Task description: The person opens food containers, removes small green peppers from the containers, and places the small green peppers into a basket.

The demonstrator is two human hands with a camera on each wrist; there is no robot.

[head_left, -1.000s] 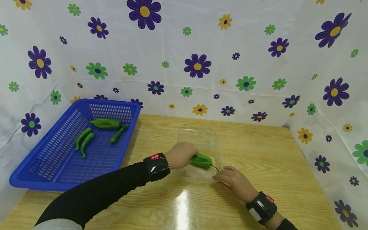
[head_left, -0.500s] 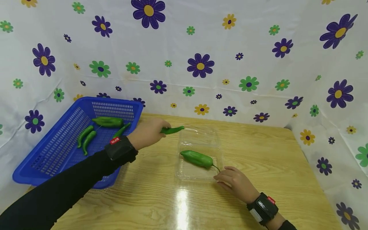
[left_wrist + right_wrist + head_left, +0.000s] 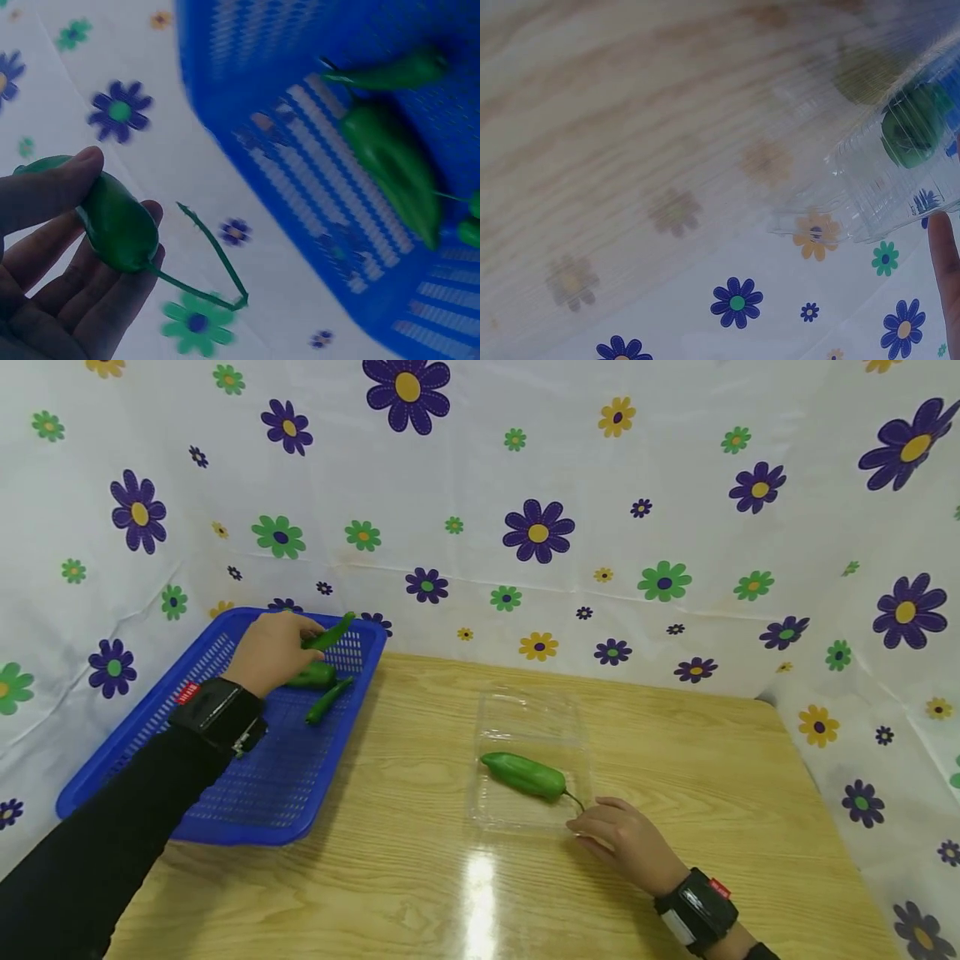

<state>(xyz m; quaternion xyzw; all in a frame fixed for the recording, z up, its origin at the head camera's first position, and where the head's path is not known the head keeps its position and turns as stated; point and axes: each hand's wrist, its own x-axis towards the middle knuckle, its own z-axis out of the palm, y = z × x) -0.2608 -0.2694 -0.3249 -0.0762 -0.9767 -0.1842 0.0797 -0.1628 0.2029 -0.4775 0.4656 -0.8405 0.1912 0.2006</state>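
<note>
Left hand (image 3: pixel 270 647) pinches a slim green pepper (image 3: pixel 327 632) between thumb and fingers above the blue basket (image 3: pixel 247 802); right hand (image 3: pixel 626 839), fingers loosely curled, touches the clear tray (image 3: pixel 525 814).

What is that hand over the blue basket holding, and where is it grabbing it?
The left hand holds a thin green pepper, pinched around its body between thumb and fingers; its stem end sticks out free.
</note>
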